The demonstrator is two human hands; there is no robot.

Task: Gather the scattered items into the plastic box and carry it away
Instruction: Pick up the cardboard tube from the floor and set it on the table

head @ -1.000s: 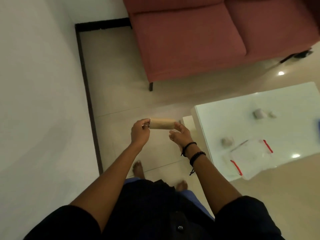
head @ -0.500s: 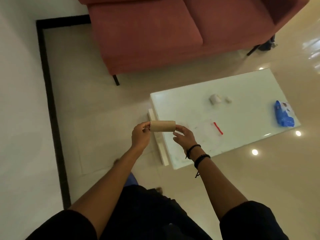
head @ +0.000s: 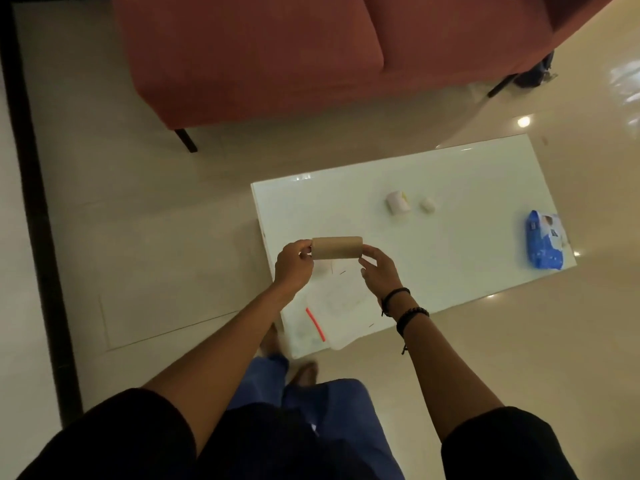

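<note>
No legible text anywhere.

A low white glossy table [head: 467, 271] stands on a pale tiled floor [head: 138, 254]. Near its far edge lie a small white roll [head: 398, 206] and, just beside it, a smaller white piece [head: 427, 204]. A blue packet [head: 545, 244] rests at the right end. A clear plastic box [head: 332, 306] with a red clip [head: 316, 324] sits at the near left corner.

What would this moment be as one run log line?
held: brown cardboard tube, horizontal | left hand + right hand: one end each | clear plastic box: below, on white table | blue packet: on table
</note>
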